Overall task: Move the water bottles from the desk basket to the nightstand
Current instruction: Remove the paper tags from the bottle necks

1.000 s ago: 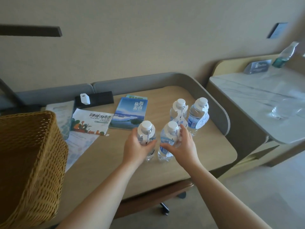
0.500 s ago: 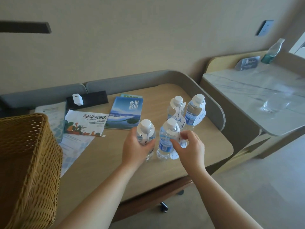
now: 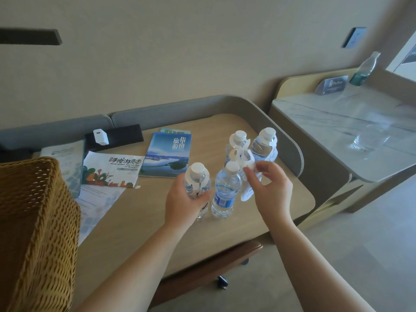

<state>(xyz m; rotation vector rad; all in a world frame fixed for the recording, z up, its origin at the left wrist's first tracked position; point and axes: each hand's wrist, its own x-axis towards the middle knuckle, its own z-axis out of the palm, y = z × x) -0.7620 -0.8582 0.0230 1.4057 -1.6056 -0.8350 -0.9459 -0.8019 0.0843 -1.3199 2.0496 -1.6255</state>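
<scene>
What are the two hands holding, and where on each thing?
The left hand grips the front-left water bottle around its middle. The right hand pinches a white paper tag beside the next bottle, near the tag's top.

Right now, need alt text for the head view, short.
Four capped water bottles stand on a wooden desk; the left hand grips the front-left bottle, and the right hand pinches a white paper tag beside the front-right bottle. A wicker basket sits at left.

Tan woven basket (image 3: 33,221), white-capped bottles (image 3: 225,190), blue booklet (image 3: 167,154)
</scene>
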